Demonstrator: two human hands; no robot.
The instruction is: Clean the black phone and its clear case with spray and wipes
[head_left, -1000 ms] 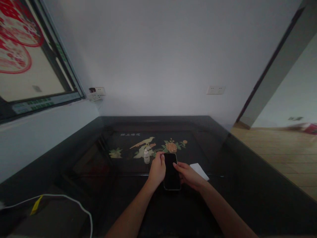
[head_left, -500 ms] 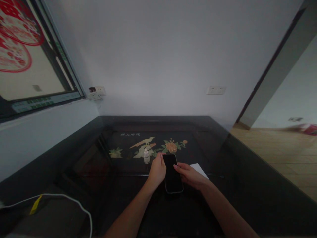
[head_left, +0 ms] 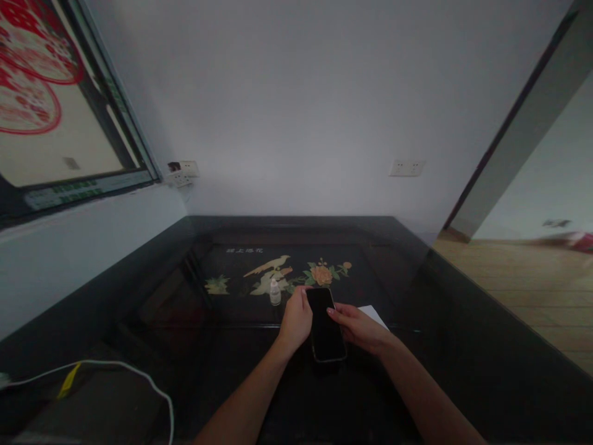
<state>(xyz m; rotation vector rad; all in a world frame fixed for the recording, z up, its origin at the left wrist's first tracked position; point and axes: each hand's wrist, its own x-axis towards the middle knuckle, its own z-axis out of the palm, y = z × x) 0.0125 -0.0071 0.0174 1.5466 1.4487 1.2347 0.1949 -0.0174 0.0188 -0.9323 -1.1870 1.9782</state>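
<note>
A black phone [head_left: 325, 324] with a dark screen is held just above the black table [head_left: 445, 346]. My left hand [head_left: 294, 320] grips its left edge, thumb near the top corner. My right hand [head_left: 359, 327] holds its right edge with a fingertip on the screen side. A small white dropper bottle [head_left: 275, 292] stands upright just left of my left hand. A white card [head_left: 373, 315] lies on the table behind my right hand, partly hidden by it.
The table top bears an inlaid bird-and-flower picture [head_left: 282, 275]. A white cable with a yellow tag [head_left: 92, 374] loops at the near left. Wall sockets [head_left: 180, 173] sit at the back left corner. A window [head_left: 50, 117] is on the left; wooden floor [head_left: 523, 284] lies to the right.
The phone has tilted slightly, its lower end swinging right, with both hands shifting a little to the right along with it.
</note>
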